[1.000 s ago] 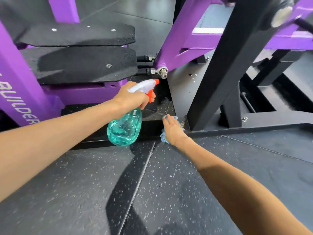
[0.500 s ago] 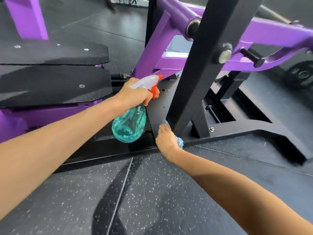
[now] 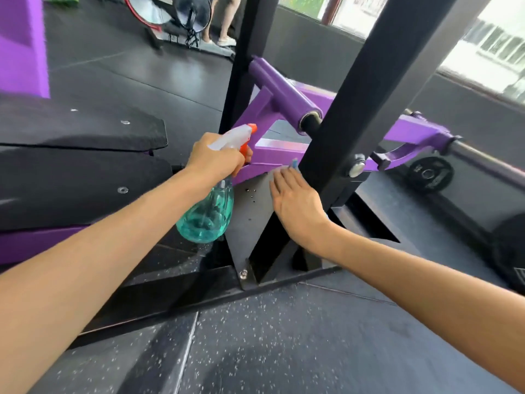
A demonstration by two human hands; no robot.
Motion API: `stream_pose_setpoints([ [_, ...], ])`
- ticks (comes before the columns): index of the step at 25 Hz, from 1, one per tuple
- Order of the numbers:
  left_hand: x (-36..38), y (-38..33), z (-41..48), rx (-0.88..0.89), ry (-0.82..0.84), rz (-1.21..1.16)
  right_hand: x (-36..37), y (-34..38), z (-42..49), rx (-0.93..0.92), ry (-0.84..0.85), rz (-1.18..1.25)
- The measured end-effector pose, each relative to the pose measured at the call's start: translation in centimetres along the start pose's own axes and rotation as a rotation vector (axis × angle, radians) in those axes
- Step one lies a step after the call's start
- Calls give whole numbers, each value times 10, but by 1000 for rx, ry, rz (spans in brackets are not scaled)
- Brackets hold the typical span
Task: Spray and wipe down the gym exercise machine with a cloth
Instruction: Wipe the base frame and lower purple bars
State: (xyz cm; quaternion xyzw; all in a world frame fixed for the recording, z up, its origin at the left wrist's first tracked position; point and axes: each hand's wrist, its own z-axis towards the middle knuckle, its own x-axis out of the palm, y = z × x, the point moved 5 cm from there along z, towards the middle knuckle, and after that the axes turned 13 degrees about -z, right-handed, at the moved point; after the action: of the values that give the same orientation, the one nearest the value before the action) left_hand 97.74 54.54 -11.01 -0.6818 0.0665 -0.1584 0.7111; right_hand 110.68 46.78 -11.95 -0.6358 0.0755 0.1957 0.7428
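Observation:
My left hand grips the neck of a teal spray bottle with a white head and orange trigger, held level with the purple frame of the gym machine. My right hand lies flat against the slanted black post, pressing a blue cloth of which only a tip shows past my fingertips. Small droplets dot the grey gusset plate between my two hands.
Black foot plates lie to the left. A weight plate and a steel bar sit at the right. A fan and a person's legs stand far behind. Speckled rubber flooring lies in front.
My right hand has slid with the cloth from the post's foot at the floor up along the post. The view has tilted upward, and my left hand keeps holding the bottle.

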Motion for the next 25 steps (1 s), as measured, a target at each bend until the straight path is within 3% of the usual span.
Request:
stream_pose_setpoints([
  [3, 3, -25, 6, 15, -13, 1, -16, -61, 27, 226, -78, 8],
  [7, 5, -46, 15, 42, -57, -140, -22, -39, 12, 81, 163, -10],
  [9, 1, -56, 23, 36, -112, -181, -25, -45, 37, 115, 131, 97],
  [11, -2, -70, 31, 39, -137, -145, -26, -77, 88, 357, 71, 208],
  [14, -8, -89, 39, 59, -153, -111, -7, -90, 123, 597, 259, 412],
  [17, -16, -100, 55, 34, -185, -122, 2, -75, 149, 594, 291, 492],
  [19, -19, -104, 63, 20, -171, -99, 4, -85, 176, 642, 217, 552],
  [22, -19, -108, 72, 35, -119, -104, 10, -90, 202, 591, 338, 724],
  [25, -18, -112, 84, 19, -94, -145, 17, -88, 205, 575, 422, 704],
])
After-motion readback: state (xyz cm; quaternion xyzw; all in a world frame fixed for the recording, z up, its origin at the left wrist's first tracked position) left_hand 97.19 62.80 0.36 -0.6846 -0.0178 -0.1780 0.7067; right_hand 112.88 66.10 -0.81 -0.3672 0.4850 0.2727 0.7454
